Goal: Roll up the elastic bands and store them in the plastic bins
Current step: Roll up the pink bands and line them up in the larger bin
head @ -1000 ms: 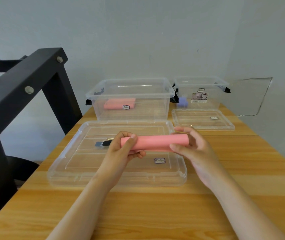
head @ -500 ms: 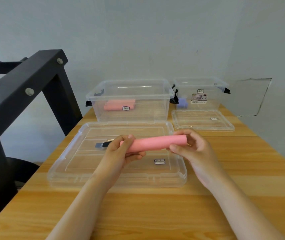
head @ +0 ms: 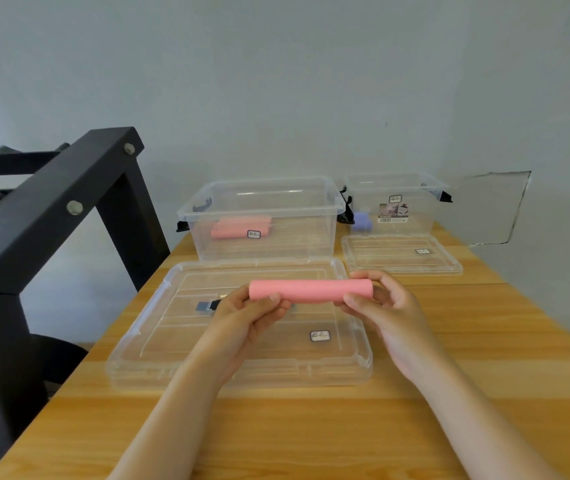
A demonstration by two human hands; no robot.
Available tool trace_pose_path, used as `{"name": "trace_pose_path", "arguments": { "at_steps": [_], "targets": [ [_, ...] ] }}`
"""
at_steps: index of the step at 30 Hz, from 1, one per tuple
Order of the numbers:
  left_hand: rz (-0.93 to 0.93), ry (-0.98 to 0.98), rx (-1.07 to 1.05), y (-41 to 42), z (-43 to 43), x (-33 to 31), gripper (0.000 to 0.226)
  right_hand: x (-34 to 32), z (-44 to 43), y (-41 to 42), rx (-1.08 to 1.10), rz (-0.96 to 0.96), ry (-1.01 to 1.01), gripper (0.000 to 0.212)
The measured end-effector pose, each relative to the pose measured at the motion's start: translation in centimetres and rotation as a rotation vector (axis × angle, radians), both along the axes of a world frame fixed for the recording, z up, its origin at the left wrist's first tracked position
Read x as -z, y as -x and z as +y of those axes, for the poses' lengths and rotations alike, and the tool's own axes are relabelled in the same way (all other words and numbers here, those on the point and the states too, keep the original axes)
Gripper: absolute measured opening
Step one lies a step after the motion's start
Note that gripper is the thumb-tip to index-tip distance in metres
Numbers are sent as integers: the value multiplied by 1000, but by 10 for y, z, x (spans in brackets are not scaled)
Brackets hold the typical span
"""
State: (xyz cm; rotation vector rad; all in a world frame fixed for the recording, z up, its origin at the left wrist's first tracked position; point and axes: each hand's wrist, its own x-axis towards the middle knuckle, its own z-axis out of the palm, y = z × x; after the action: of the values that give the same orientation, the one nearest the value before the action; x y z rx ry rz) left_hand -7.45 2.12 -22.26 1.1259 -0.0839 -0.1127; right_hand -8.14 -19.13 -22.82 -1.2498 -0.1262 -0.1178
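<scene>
A rolled pink elastic band (head: 311, 290) lies level in the air above the big clear lid (head: 159, 341). My left hand (head: 242, 317) grips its left end with thumb on top. My right hand (head: 383, 306) pinches its right end. Behind the lid stands the large clear bin (head: 262, 244), open, with another pink roll (head: 238, 228) inside. To the right is a smaller clear bin (head: 411, 216) holding a purple roll (head: 361, 221).
A small clear lid (head: 401, 265) lies in front of the smaller bin. A small dark and blue object (head: 207, 305) rests on the big lid. A black metal frame (head: 51, 209) rises at the left table edge. The wall is close behind the bins.
The pink roll has gone from slightly tilted to level and sits a little higher. Both hands kept their hold on its ends.
</scene>
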Motion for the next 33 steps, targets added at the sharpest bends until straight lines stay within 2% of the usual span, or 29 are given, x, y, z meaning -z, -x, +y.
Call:
{"name": "trace_pose_path", "arguments": {
  "at_steps": [4,7,9,13,16,20,26,30,33],
  "targets": [
    [90,-109,-100,-9,-3,-6,15,-7,4,-5,15,50,-62,33],
    [122,-244,-170,-14,-2,-16,13,-17,5,-9,18,80,-87,26],
    [118,-249,-178,-16,-2,-23,11,-26,5,-12,43,85,-48,23],
    [83,-154,-138,-21,-3,-42,10,-44,4,-21,127,64,135,19],
    [52,-95,-107,-36,-5,-54,18,-54,4,-35,153,54,174,21],
    [24,-8,-123,-72,-9,-64,18,-64,4,-66,107,23,24,23],
    [6,46,-162,-153,-6,-87,13,-87,8,-150,114,-35,-23,22],
    [115,173,-260,-203,6,-107,17,-103,25,-208,60,5,-79,23],
    [229,224,-321,-226,20,-114,14,-109,42,-241,-23,130,-169,21]
  ]
}}
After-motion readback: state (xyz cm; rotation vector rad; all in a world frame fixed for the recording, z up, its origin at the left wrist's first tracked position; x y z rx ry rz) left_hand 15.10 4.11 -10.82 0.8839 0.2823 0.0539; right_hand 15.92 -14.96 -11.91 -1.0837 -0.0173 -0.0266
